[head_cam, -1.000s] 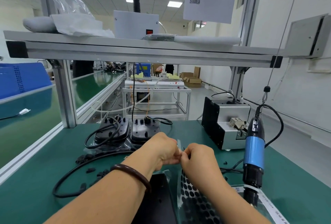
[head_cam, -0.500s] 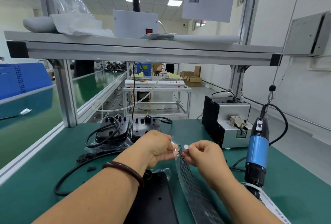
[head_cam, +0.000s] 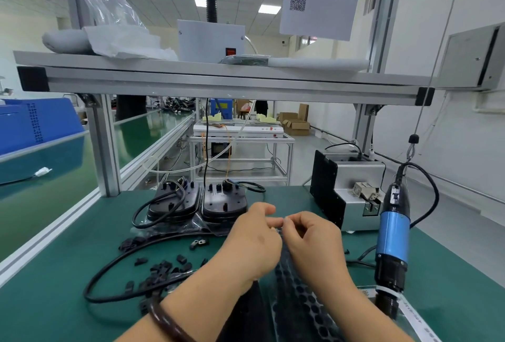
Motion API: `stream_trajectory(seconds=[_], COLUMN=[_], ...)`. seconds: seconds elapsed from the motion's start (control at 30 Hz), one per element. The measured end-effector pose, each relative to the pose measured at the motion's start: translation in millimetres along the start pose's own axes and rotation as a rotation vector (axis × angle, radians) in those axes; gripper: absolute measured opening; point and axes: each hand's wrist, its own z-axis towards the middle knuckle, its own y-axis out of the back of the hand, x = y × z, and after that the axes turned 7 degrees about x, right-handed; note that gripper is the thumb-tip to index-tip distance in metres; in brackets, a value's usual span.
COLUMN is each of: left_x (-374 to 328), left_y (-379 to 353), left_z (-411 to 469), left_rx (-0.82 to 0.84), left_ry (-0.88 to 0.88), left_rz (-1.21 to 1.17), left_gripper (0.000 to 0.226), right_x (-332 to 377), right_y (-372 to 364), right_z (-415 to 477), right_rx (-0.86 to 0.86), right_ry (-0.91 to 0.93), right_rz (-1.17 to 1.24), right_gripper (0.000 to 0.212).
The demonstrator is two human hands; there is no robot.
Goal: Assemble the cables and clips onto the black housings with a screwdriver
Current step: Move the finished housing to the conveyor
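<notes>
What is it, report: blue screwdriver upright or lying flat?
Upright. The blue screwdriver hangs vertically from its overhead hook, tip pointing down at the green table.

The green bench (head_cam: 68,300) carries two black housings (head_cam: 175,205) side by side at far centre. A black cable (head_cam: 109,268) loops across its left, with small black clips (head_cam: 164,268) scattered beside it. A silver machine (head_cam: 352,194) sits far right. A dotted sheet (head_cam: 300,300) reaches the near edge.

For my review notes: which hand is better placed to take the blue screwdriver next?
Likely the right hand: the screwdriver hangs on its side, while the left hand would have to cross over. Both pinch the dotted strip.
</notes>
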Motion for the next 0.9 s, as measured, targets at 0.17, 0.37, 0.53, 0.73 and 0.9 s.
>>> stream_trajectory(seconds=[0.17, 0.37, 0.53, 0.73, 0.9], left_x=[-0.6, 1.2, 5.1, 5.6, 10.8], left_y=[15.8, 37.8, 35.3, 39.2, 44.8], left_z=[-6.2, -26.2, -35.6, -41.6, -46.9], left_rx=[-0.019, 0.041, 0.024, 0.045, 0.056], left_ry=[0.009, -0.009, -0.062, -0.080, -0.074], left_rz=[-0.216, -0.615, -0.470, -0.380, -0.313], left_gripper=[0.043, 0.035, 0.033, 0.036, 0.037], right_x=[6.9, 21.4, 30.3, 33.2, 33.1], right_y=[10.5, 9.7, 11.9, 10.1, 6.9], right_z=[0.9, -5.9, -11.1, -12.4, -12.9], right_rx=[0.027, 0.180, 0.184, 0.126, 0.178], right_ry=[0.023, -0.097, -0.034, 0.049, 0.113], right_rz=[0.165, 0.561, 0.520, 0.336, 0.251], right_gripper=[0.035, 0.012, 0.008, 0.014, 0.018])
